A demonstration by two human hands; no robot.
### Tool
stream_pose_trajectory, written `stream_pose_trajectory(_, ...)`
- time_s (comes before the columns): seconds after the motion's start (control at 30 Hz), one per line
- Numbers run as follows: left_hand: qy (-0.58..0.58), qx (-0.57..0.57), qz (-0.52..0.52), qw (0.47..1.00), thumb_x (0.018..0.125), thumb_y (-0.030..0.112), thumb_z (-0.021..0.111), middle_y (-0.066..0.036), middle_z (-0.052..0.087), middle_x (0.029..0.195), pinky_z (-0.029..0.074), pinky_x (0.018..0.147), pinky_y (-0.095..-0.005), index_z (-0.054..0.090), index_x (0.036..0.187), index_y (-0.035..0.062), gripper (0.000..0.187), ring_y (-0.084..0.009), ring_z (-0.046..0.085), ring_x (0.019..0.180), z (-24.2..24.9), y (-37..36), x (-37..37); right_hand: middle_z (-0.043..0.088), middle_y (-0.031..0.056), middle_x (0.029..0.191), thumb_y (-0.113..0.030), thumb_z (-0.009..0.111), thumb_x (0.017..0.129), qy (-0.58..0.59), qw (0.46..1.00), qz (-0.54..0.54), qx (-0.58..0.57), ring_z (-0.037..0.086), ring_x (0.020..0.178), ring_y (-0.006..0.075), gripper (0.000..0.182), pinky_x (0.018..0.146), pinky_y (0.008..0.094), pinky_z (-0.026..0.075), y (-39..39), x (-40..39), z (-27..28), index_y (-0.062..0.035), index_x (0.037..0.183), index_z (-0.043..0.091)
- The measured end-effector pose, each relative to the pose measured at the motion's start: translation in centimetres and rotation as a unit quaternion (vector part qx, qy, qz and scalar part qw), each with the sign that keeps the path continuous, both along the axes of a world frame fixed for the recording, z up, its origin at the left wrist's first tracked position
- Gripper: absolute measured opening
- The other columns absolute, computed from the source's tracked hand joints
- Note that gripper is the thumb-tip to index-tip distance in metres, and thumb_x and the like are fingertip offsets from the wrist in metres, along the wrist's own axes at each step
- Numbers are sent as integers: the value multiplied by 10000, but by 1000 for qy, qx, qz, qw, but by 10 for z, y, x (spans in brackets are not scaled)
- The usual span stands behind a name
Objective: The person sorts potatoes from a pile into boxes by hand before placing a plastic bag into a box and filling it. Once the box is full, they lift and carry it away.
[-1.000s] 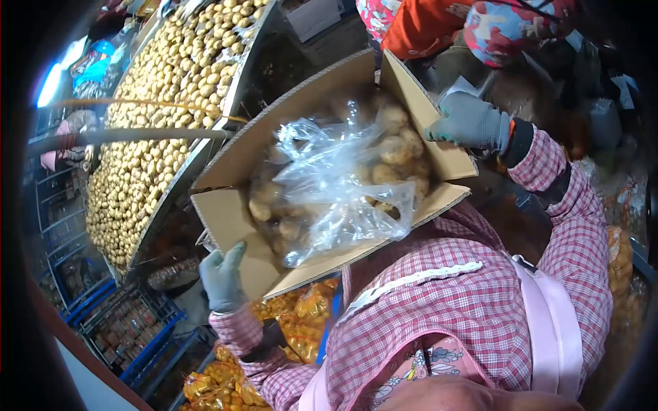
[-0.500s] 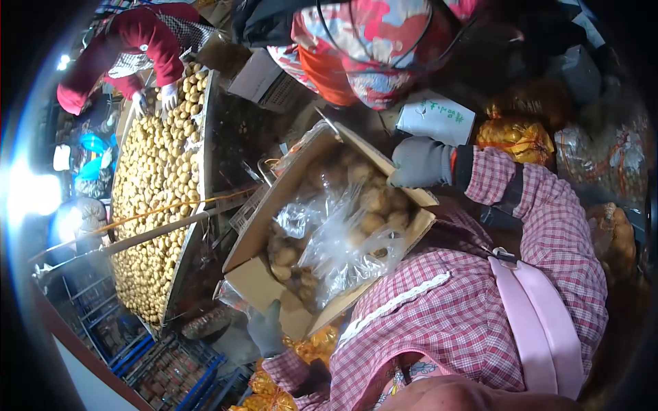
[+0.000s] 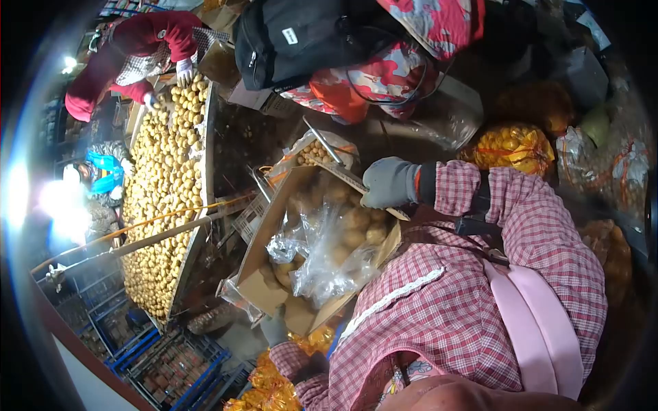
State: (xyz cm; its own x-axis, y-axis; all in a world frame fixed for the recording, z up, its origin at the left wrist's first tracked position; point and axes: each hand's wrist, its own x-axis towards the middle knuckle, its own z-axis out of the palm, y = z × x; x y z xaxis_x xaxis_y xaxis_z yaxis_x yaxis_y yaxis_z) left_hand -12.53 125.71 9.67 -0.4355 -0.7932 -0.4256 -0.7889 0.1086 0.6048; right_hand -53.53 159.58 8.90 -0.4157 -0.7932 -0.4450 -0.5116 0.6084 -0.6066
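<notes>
A cardboard box (image 3: 279, 214) is in front of my body, tilted in the view. Potatoes (image 3: 353, 229) lie inside it, partly covered by a crumpled clear plastic bag (image 3: 322, 253). My right hand (image 3: 389, 183), in a grey glove, is closed on the box's far right edge. At the near left corner, my left hand (image 3: 275, 327), also gloved in grey, has its fingers partly hidden against the cardboard; its grip looks closed on the side. Just beyond the box sits an open sack of potatoes (image 3: 314, 152).
At left, a long sorting table (image 3: 205, 147) holds many potatoes, where a person in a red top (image 3: 154, 34) reaches in. Another person (image 3: 411, 72) with a black bag stands ahead. Yellow net sacks (image 3: 514, 147) are at right, and blue-framed crates (image 3: 175, 366) lower left.
The box and my right hand have shifted left in view. The person ahead has moved, bringing the black bag into sight, and the printed white box there no longer shows. The sack beyond is more visible.
</notes>
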Motion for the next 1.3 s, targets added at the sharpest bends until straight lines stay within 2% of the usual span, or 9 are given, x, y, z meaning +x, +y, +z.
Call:
stream_pose_trajectory(0.07, 37, -12, -59, 998, 862, 166, 753, -147, 735, 1087, 511, 844, -353, 697, 1133, -98, 382, -218, 660, 943, 2, -4, -8, 707, 236, 848, -473, 622, 819, -7, 1000, -13, -11, 697, 856, 411, 491, 807, 491, 538, 0, 3, -2, -9, 895, 763)
stream_pose_trajectory(0.27, -83, -21, -96, 992, 889, 240, 687, -182, 727, 1129, 483, 914, -401, 673, 1179, -78, 431, -312, 659, 1012, 3, -14, -17, 725, 220, 911, -442, 598, 812, -23, 999, -33, 27, 709, 900, 385, 494, 842, 466, 540, -2, 5, 13, -4, 970, 764)
stream_pose_trajectory(0.57, -42, -42, -52, 997, 884, 244, 696, -188, 735, 1063, 507, 820, -403, 673, 1139, -119, 444, -264, 670, 942, -13, -20, 8, 731, 228, 916, -456, 626, 786, 38, 992, -18, 122, 712, 889, 388, 507, 798, 481, 545, -18, 14, 39, 10, 933, 764)
stream_pose_trajectory(0.6, -92, -82, -52, 991, 878, 245, 701, -178, 742, 1019, 514, 774, -391, 693, 1106, -116, 427, -231, 673, 894, -2, -11, 1, 730, 229, 913, -459, 633, 780, 52, 992, -16, 115, 711, 885, 390, 510, 795, 481, 545, -21, 16, 34, 11, 929, 763)
stream_pose_trajectory(0.87, 54, -7, -68, 996, 832, 229, 726, -101, 750, 909, 503, 707, -352, 737, 1002, -90, 361, -167, 652, 790, -9, -16, 7, 729, 219, 858, -464, 685, 746, 74, 996, -14, 41, 712, 850, 384, 490, 776, 473, 545, -15, 7, 23, -4, 893, 770)
stream_pose_trajectory(0.97, -10, 7, -52, 999, 815, 235, 738, -69, 742, 890, 499, 665, -340, 739, 1001, -72, 359, -153, 643, 743, 28, -11, -1, 735, 217, 965, -423, 674, 745, 52, 996, -1, 67, 703, 906, 395, 478, 816, 477, 536, -12, -9, 43, -21, 983, 773)
stream_pose_trajectory(1.0, 0, -18, -52, 999, 817, 120, 728, -93, 735, 841, 517, 665, -330, 739, 940, -63, 221, -166, 666, 718, 45, -1, -12, 736, 217, 964, -434, 683, 741, 49, 997, 3, 63, 703, 902, 395, 486, 816, 478, 534, -8, -18, 42, -19, 976, 774)
stream_pose_trajectory(1.13, 83, 55, -2, 995, 816, 67, 726, -95, 735, 809, 536, 654, -329, 752, 914, -60, 163, -179, 688, 707, 109, 57, -68, 742, 208, 939, -454, 711, 734, 19, 999, 16, 20, 710, 882, 370, 507, 806, 474, 534, 19, -79, 17, -13, 974, 778)
stream_pose_trajectory(1.3, -45, -1, 4, 999, 828, 79, 739, -113, 747, 827, 541, 656, -326, 765, 924, -61, 173, -181, 695, 710, 158, 87, -111, 745, 204, 933, -432, 705, 748, -13, 1000, 21, -3, 720, 893, 340, 497, 804, 457, 542, 35, -116, 17, -4, 989, 775)
